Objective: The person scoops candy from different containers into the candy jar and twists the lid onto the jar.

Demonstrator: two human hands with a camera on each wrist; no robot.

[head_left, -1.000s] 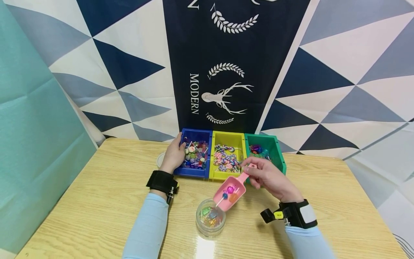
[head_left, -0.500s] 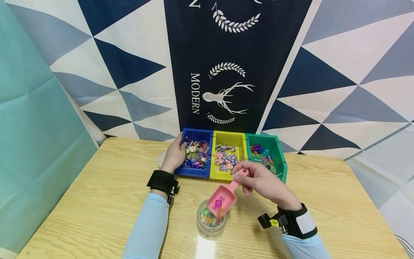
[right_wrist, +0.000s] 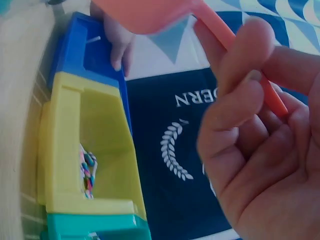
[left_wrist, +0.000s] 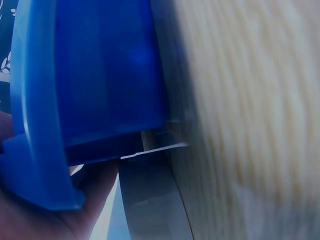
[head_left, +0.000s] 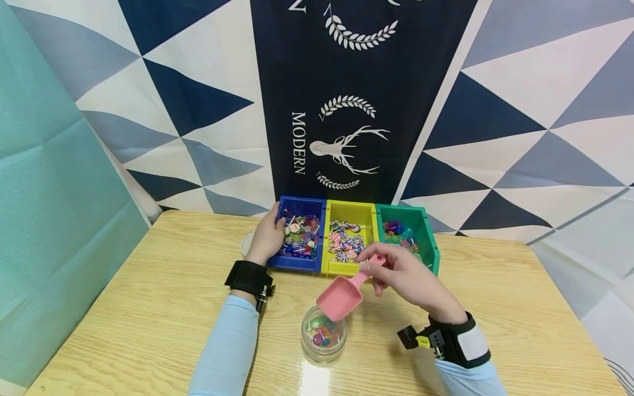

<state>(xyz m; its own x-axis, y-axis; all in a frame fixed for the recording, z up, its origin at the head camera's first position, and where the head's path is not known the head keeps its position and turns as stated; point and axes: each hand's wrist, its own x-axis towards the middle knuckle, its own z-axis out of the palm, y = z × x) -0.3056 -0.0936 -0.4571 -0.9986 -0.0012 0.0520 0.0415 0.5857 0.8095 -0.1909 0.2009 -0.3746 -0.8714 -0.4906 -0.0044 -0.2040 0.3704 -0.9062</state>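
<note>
Candy (head_left: 323, 335) that lay in the pink scoop (head_left: 339, 298) 0.5 s ago has dropped into the jar (head_left: 322, 353), leaving the blade looking bare. Leftmost, the left hand (head_left: 266, 239) grips the outer wall of the blue bin (head_left: 297, 266), well apart from the jar. Next, the jar stands upright on the table (head_left: 148, 308), nearer the person than the bin. Above its far right rim hangs the blade; whether they touch, I cannot tell. Its long axis slants up and rightward to the handle, pinched between the right hand's (head_left: 408, 278) thumb and fingers. Of the 2 hands, the right is nearer the jar, which lies leftward and personward of it.
</note>
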